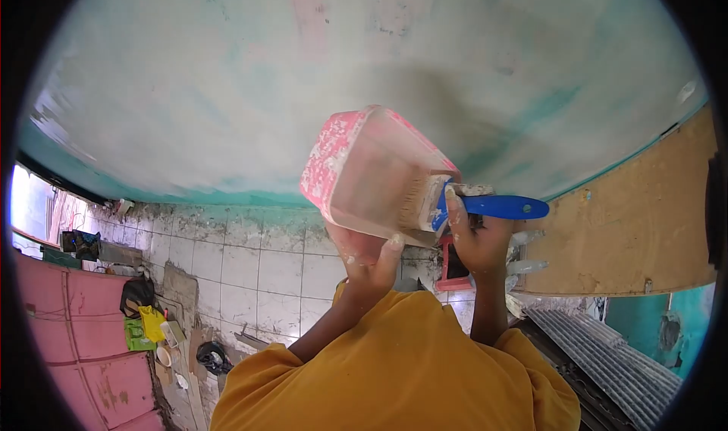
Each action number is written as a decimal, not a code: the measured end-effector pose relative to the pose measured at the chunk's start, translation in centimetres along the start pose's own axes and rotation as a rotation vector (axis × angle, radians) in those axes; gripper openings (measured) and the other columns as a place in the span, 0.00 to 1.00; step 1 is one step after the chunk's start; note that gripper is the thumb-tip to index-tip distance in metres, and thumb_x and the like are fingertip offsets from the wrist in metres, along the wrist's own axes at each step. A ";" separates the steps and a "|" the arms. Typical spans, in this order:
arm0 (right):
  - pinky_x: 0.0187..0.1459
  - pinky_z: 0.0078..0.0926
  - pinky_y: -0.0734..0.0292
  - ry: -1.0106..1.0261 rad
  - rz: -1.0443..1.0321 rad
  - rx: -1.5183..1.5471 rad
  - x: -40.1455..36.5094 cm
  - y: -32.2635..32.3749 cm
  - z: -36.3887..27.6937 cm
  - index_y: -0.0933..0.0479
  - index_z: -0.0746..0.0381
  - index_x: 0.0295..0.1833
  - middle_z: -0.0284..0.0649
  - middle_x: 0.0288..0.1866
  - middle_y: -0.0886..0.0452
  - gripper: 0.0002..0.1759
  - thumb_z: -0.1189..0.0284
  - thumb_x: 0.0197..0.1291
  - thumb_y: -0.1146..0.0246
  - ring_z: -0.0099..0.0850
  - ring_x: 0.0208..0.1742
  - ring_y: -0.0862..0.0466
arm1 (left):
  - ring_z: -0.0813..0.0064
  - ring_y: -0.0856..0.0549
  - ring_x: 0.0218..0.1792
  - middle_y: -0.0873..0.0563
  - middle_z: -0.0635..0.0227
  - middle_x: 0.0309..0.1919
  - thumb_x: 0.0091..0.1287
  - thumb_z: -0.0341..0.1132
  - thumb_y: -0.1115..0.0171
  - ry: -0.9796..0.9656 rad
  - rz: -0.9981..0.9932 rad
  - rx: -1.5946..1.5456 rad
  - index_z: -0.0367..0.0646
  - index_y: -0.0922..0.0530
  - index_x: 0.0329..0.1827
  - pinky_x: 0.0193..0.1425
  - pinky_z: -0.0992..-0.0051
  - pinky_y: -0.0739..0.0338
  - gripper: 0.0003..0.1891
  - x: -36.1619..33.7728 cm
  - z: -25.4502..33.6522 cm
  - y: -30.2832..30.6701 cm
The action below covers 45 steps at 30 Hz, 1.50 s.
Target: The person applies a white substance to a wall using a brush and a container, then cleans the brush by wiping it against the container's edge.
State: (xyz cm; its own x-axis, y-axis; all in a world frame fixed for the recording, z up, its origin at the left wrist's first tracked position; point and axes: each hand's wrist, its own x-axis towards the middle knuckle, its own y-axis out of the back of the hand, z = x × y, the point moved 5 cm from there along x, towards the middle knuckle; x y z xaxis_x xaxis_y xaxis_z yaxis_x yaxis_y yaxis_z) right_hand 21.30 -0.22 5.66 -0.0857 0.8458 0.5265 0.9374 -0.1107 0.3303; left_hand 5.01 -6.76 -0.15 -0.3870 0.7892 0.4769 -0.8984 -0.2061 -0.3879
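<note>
My left hand (369, 258) is wrapped round the near edge of a pink plastic tub (334, 154), its thumb over the rim. The tub is tilted, its outside spotted with white paint, and its inside looks coated pale. A wide paintbrush (504, 206) with a blue handle is in my right hand (479, 238), the thumb lying along the base of the handle. Its pale bristles are inside the tub at the right wall. White paint marks the fingers of both hands.
Ahead stands a wall (227, 90) streaked white over turquoise. A brown board (622, 219) is at the right, with corrugated sheets (607, 363) below. Dirty white tiles (279, 272) cover the floor. Bags (152, 325) and clutter lie at the left near pink panels (91, 302).
</note>
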 end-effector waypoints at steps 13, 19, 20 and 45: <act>0.27 0.23 0.35 0.094 0.024 -0.223 0.8 1.2 0.4 0.21 0.68 0.35 0.34 0.25 0.23 0.07 0.75 0.65 0.35 0.20 0.25 0.28 | 0.66 0.35 0.70 0.37 0.54 0.69 0.69 0.27 0.44 0.031 0.171 0.054 0.39 0.60 0.78 0.73 0.62 0.40 0.40 1.5 -0.5 0.3; 0.28 0.21 0.33 0.044 0.138 -0.190 2.2 2.8 2.3 0.25 0.68 0.33 0.33 0.25 0.24 0.09 0.77 0.67 0.37 0.18 0.27 0.28 | 0.68 0.33 0.69 0.36 0.57 0.69 0.70 0.29 0.42 0.130 0.252 -0.022 0.36 0.56 0.78 0.72 0.66 0.38 0.39 2.0 -2.0 -1.0; 0.28 0.20 0.33 -0.036 0.129 -0.137 2.5 3.3 3.1 0.24 0.68 0.33 0.32 0.25 0.25 0.08 0.77 0.67 0.37 0.17 0.27 0.28 | 0.68 0.33 0.69 0.36 0.57 0.69 0.70 0.29 0.42 0.107 0.236 -0.038 0.36 0.56 0.78 0.72 0.66 0.38 0.39 2.1 -1.9 -1.6; 0.20 0.18 0.38 -0.122 0.285 0.360 13.2 15.9 15.6 0.30 0.60 0.31 0.26 0.21 0.31 0.15 0.68 0.73 0.42 0.15 0.20 0.32 | 0.64 0.28 0.64 0.30 0.53 0.68 0.74 0.33 0.44 0.218 0.410 0.048 0.33 0.50 0.77 0.60 0.68 0.25 0.34 2.1 -8.9 -15.5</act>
State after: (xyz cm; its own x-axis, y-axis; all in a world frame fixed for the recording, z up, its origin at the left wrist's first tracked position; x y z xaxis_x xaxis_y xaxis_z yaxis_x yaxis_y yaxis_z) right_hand 40.34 17.30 5.59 0.2120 0.8654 0.4541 0.9770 -0.1773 -0.1182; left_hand 19.99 3.26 -0.16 -0.6640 0.7391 0.1133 -0.6911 -0.5489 -0.4702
